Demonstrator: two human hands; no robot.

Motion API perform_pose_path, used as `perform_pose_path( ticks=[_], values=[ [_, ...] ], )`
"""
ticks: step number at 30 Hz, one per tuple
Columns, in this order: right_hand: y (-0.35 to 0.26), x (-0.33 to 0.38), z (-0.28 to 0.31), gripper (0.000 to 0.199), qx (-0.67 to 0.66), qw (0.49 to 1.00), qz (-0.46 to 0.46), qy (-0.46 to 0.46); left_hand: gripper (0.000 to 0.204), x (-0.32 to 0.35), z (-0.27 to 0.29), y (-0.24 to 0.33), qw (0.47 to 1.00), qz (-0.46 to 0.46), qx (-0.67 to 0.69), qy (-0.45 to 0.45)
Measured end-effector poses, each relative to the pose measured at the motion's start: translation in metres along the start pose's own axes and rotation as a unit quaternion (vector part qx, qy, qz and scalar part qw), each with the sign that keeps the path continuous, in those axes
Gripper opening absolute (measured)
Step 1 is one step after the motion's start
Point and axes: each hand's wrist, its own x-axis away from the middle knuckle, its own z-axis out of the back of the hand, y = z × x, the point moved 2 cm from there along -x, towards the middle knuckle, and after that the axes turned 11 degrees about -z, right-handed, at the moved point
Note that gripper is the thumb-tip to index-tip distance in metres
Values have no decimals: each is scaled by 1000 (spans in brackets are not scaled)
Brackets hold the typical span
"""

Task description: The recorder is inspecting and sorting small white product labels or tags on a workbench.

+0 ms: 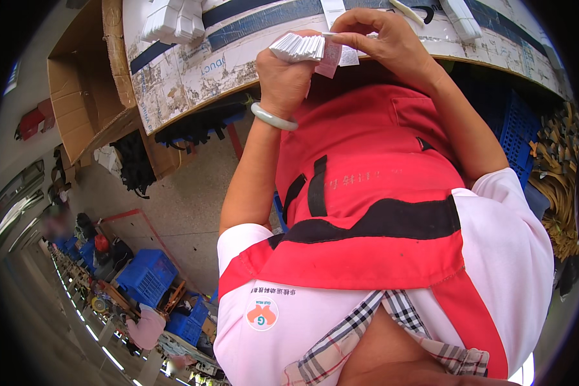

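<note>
Far left, white tag stacks sit on table. Left hand wrapped tight round tag bundle, fanned edge running left to right. Pinkish tag just right, long axis near-to-far. Right hand close by its far end, pinch narrow; can't tell what's caught.

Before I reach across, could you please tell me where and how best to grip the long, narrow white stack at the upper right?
I'd probably pinch the long, narrow white stack across its long sides at the near end, coming from the near edge of the worn white tabletop: it is slim, and its far end leaves the picture.
</note>
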Motion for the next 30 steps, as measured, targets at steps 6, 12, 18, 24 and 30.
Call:
perform_pose_path(
  ticks=[6,12,18,24,30],
  values=[
    [-7,-2,8,16,-183,962,-91,-183,22,-1,3,-10,963,179,204,-5],
    [-5,-2,-13,15,-123,988,-34,-81,30,7,-4,-21,871,258,410,-85],
    [12,-30,2,15,58,984,31,166,17,9,-1,-27,938,246,234,-69],
    [40,-45,2,14,211,957,59,190,16,4,-2,-28,957,198,207,-48],
    [16,-31,4,14,116,988,61,76,23,-9,5,-17,998,-45,-36,2]
  ],
)
